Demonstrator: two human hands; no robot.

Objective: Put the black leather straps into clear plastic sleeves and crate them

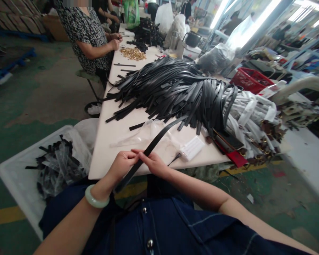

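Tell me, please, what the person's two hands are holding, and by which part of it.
The left hand and right hand together hold one flat black strap in their fingers, partway along its length, not at either end.

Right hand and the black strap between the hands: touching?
Touching. The head view shows the right hand gripping the black strap, its thumb tip pressed over the strap with no gap visible.

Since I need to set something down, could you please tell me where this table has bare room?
The table looks bare at its near left corner, between the left edge, plastic film and the left hand. A narrow patch shows between the gold pieces and a loose strap. The strap heap and wrapped bundle crowd the centre and right.
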